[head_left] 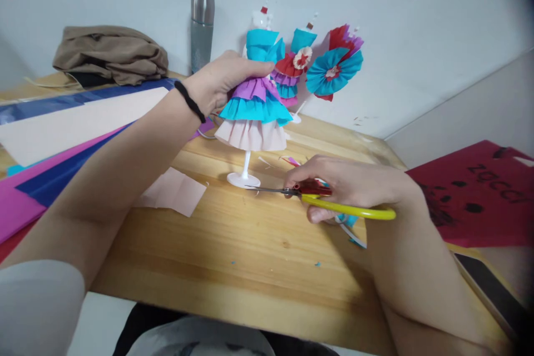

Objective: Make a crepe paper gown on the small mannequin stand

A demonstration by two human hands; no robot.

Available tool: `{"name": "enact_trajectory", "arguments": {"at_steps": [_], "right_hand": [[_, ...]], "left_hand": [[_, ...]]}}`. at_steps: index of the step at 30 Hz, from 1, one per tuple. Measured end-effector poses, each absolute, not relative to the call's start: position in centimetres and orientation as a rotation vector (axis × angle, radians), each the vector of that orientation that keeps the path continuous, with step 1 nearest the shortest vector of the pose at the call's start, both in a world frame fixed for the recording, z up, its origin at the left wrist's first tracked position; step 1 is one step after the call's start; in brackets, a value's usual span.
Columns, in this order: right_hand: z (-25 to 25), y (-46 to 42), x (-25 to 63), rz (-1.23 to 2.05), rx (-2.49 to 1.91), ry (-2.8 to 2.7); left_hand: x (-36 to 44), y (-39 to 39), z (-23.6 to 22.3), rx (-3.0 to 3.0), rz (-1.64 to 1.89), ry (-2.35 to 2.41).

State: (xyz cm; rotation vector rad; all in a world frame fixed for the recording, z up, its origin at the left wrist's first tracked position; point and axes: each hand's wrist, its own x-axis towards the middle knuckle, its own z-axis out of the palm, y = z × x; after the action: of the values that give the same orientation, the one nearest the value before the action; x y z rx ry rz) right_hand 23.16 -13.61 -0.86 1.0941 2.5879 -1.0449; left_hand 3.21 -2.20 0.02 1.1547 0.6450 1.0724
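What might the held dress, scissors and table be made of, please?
Dress: probably matte crepe paper, judging by crimped ruffles. Scissors: handle likely smooth plastic, yellow and shiny; blades apparently metal, thin and greyish. Table: seemingly satin wood, visible grain.

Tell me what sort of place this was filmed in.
Probably a craft corner, perhaps in a home or small studio. A wooden table holds coloured paper and small mannequins in ruffled dresses, and the right hand has scissors.
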Motion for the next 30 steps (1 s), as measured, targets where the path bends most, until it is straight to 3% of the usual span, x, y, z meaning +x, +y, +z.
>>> {"name": "enact_trajectory", "arguments": {"at_steps": [11,30], "right_hand": [[-0.8,-13.4,23.3,-1.322,1.466,2.469],[-1.0,-13.1,23.9,-1.304,1.335,2.528]], "left_hand": [[3.1,-2.2,-0.3,1.18,1.04,0.602],[3.5,-2.9,-0.1,1.164,1.002,0.627]]}}
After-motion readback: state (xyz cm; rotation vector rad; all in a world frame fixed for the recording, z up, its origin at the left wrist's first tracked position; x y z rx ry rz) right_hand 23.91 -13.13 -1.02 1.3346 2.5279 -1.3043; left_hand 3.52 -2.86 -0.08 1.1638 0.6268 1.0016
